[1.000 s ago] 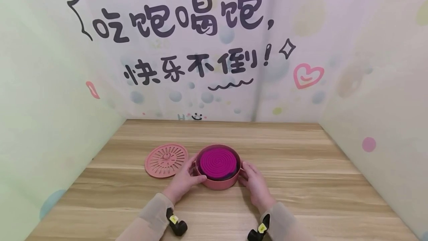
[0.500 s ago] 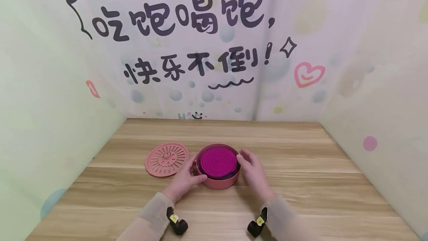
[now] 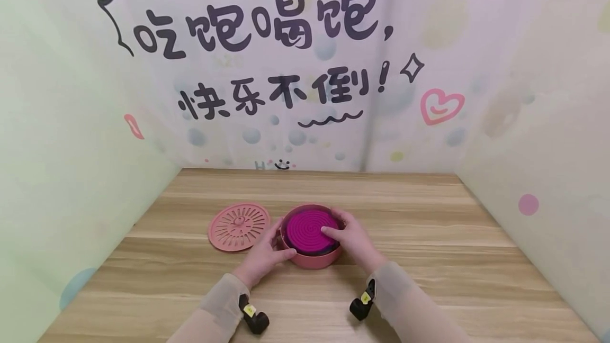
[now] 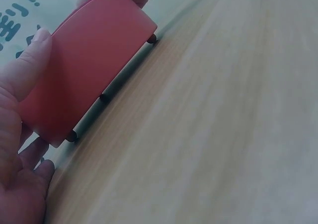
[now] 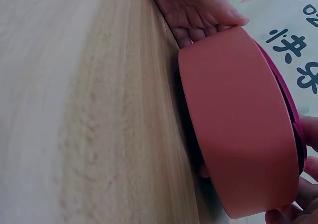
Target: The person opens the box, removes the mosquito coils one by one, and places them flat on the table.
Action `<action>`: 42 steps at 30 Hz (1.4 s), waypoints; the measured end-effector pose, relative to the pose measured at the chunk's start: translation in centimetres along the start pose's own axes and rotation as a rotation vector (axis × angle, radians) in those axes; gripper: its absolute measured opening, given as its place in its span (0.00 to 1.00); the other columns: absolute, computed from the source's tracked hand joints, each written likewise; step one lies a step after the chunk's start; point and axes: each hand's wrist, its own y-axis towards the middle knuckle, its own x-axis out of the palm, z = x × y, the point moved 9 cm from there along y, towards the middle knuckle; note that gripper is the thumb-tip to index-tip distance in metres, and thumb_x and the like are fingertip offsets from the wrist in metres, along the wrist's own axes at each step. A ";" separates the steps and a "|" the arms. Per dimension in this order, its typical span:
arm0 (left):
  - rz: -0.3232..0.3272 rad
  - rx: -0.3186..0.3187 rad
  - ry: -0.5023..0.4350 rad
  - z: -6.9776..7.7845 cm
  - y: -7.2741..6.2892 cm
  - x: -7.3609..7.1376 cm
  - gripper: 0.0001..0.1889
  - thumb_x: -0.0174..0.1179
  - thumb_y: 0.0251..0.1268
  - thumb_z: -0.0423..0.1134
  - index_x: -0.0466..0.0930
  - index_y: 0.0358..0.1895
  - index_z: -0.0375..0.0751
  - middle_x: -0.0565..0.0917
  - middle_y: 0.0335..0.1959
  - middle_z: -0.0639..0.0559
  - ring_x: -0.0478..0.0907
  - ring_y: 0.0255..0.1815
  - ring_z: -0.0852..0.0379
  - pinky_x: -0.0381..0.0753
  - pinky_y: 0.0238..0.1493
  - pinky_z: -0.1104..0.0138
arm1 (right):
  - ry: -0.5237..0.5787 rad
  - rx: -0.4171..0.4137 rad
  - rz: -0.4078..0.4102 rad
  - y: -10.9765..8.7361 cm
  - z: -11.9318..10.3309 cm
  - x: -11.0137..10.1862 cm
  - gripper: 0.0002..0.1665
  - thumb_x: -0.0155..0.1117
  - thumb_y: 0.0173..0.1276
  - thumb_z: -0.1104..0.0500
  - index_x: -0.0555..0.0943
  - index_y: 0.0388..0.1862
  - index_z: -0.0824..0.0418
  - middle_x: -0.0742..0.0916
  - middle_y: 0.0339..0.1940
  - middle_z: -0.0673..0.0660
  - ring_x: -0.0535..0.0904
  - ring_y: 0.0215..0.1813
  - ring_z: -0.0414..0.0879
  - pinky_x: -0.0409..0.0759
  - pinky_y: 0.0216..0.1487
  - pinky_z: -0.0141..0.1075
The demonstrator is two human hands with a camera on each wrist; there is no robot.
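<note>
A round pink mosquito coil holder [image 3: 314, 262] stands on the table in the head view, lid off. Inside lies a purple spiral mosquito coil [image 3: 307, 229], with a dark layer under its edge. My left hand [image 3: 261, 258] grips the holder's left side, thumb on the front wall; the left wrist view shows that thumb [image 4: 30, 67] on the wall and the fingertips low beside it. My right hand [image 3: 355, 237] has its thumb on top of the coil and fingers bent over the right rim and coil edge. Fingertips inside the rim are hidden.
The pink slotted lid [image 3: 238, 227] with a small knob lies left of the holder, close to my left fingers. The wooden table [image 3: 452, 258] meets a printed back wall [image 3: 305, 142] and side walls. A small black camera sits on each wrist.
My right hand has left the holder's right side and come up and left over the rim, thumb now on the coil. My left hand keeps its grip on the holder.
</note>
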 end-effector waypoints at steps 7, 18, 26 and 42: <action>0.006 -0.018 0.013 -0.1 0.0 0.0 0.47 0.71 0.54 0.36 0.53 0.75 0.38 0.58 0.74 0.40 0.56 0.73 0.40 0.54 0.72 0.50 | -0.027 0.005 -0.002 0.0 0.2 0.0 0.36 0.70 0.61 0.59 0.70 0.68 0.64 0.74 0.67 0.63 0.65 0.70 0.58 0.62 0.70 0.51; -0.014 -0.020 0.008 2.6 -1.1 0.2 0.47 0.71 0.55 0.36 0.52 0.75 0.34 0.57 0.74 0.37 0.55 0.73 0.38 0.54 0.72 0.49 | -0.090 -0.003 0.003 -0.5 -0.2 0.0 0.35 0.70 0.62 0.59 0.71 0.68 0.63 0.74 0.67 0.63 0.66 0.69 0.58 0.64 0.69 0.51; -0.016 -0.002 -0.004 2.6 -1.0 0.3 0.46 0.70 0.55 0.34 0.52 0.75 0.34 0.58 0.73 0.37 0.55 0.73 0.39 0.53 0.72 0.49 | -0.092 -0.001 0.024 -0.4 -0.3 -0.1 0.36 0.71 0.60 0.61 0.71 0.68 0.61 0.74 0.67 0.61 0.66 0.70 0.57 0.64 0.69 0.51; -0.030 -0.021 -0.037 2.6 -1.1 0.4 0.46 0.69 0.56 0.32 0.50 0.75 0.35 0.56 0.74 0.37 0.53 0.74 0.38 0.52 0.72 0.48 | -0.152 -0.012 0.065 -0.3 -1.0 -0.6 0.34 0.71 0.60 0.63 0.72 0.66 0.64 0.78 0.63 0.62 0.71 0.66 0.57 0.67 0.67 0.51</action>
